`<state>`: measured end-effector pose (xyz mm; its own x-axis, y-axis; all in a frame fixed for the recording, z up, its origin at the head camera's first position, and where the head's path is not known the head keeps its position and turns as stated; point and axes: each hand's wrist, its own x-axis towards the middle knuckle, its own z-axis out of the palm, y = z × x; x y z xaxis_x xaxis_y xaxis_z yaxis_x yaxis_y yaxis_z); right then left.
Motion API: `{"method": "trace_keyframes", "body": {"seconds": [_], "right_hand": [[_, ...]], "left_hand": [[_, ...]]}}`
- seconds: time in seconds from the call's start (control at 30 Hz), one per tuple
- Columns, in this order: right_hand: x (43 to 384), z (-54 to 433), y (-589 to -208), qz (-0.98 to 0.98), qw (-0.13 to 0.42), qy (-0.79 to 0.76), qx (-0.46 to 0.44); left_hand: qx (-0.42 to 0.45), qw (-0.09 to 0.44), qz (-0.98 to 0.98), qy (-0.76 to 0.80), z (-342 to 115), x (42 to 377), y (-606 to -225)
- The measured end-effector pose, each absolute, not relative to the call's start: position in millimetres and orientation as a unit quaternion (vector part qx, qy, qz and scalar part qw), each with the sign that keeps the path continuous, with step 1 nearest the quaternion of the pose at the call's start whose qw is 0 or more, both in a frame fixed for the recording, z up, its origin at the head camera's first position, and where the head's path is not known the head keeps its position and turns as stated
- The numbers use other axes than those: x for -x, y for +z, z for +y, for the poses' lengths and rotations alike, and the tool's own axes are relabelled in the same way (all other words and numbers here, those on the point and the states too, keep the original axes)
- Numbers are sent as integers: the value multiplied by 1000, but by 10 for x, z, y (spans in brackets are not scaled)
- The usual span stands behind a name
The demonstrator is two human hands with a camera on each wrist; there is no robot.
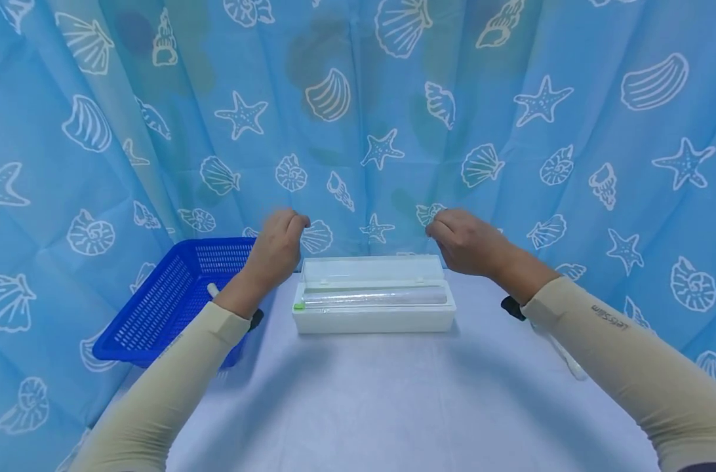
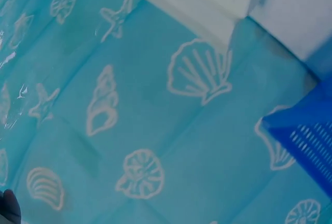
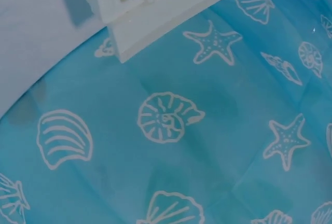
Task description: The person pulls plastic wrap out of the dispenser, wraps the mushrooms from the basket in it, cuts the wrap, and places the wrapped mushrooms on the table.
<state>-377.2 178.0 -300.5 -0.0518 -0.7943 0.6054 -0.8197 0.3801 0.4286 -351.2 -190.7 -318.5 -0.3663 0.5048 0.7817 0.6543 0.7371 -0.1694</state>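
A white plastic wrap box (image 1: pixel 374 321) stands on the table with its lid raised at the back. A roll of clear plastic wrap (image 1: pixel 376 297) lies inside it, and a small green piece (image 1: pixel 299 305) sits at its left end. My left hand (image 1: pixel 275 246) is raised above the box's left end, fingertips pinched. Opposite it, my right hand (image 1: pixel 467 244) is raised over the right end with curled fingers. Shiny glints of clear film (image 2: pixel 7 59) show near my left fingers in the left wrist view; the sheet between the hands is nearly invisible.
A blue perforated basket (image 1: pixel 151 314) stands at the left, with a white-handled thing (image 1: pixel 213 289) in it, partly hidden by my arm. A long white object (image 1: pixel 567 357) lies under my right forearm. A blue shell-print curtain (image 1: pixel 358 131) hangs behind the white tabletop (image 1: pixel 381 400).
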Motion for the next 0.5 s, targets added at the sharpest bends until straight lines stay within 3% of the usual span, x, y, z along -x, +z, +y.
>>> {"method": "trace_keyframes", "body": {"seconds": [0.1,0.23,0.33,0.5], "right_hand": [[3850,1762,-3027,-784,356,11,-509],[3944,1716,-3051,-894,235,67,-376],[3977,1675,-3195,-934,125,140,-302],[3953,1611,-3680,-950,-69,149,-265]], "left_hand": [[325,407,-850,-79,-1894,3600,-3250],[271,378,-881,-85,-1862,3727,-3280],[251,365,-891,-99,-1840,3766,-3333],[255,330,-905,-84,-1793,3798,-3538]]}}
